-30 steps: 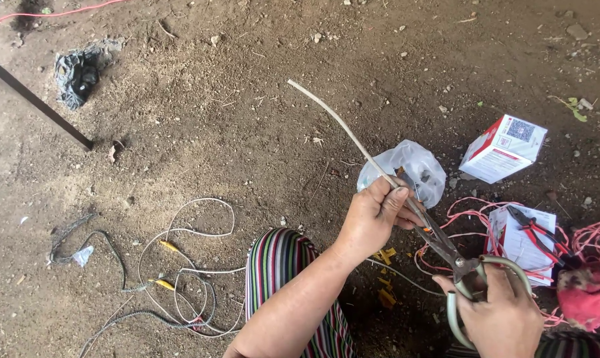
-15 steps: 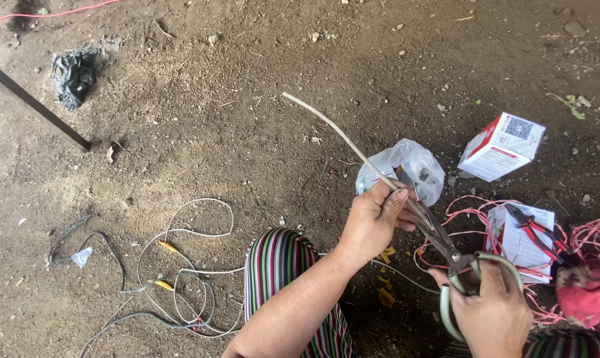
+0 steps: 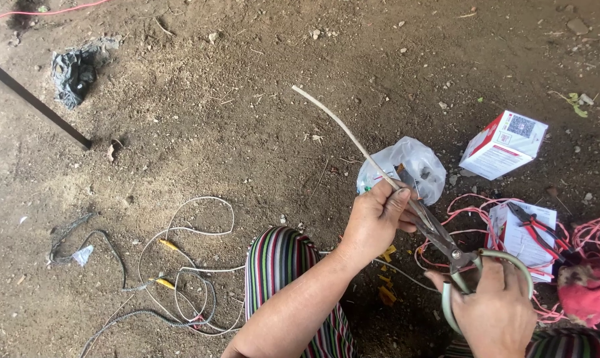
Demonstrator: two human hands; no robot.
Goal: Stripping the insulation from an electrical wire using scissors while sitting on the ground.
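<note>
Left hand (image 3: 374, 219) is up in the middle of the view, fingers wrapped tight round a long, pale, stiff length of cable (image 3: 339, 129) that juts up and away from the knuckles, slanting to the upper left over the bare brown dirt ground (image 3: 213, 132). Right hand (image 3: 495, 315) sits lower and to the right, fist closed through the pale green loop handles of a big pair of steel shears (image 3: 439, 232), and the blades run up from that fist straight to the left hand, meeting the cable right at the fingertips; whether the blades are biting the cable or only lying along it, I cannot tell. Just behind the left hand lies a crumpled clear plastic bag (image 3: 416, 162) with small bits inside. Beyond the right hand, up and to the right, a small red and white cardboard box (image 3: 502, 146) sits tilted on the dirt. Just beside the right hand, to its right, red-handled pliers (image 3: 535, 229) rest on a white printed sheet amid a tangle of thin red wire (image 3: 595, 232). Below the left forearm there is striped cloth (image 3: 280, 265) over a knee, and well off to that arm's left a loose coil of white and grey leads with yellow plugs (image 3: 180, 265) sprawls on the ground.
</note>
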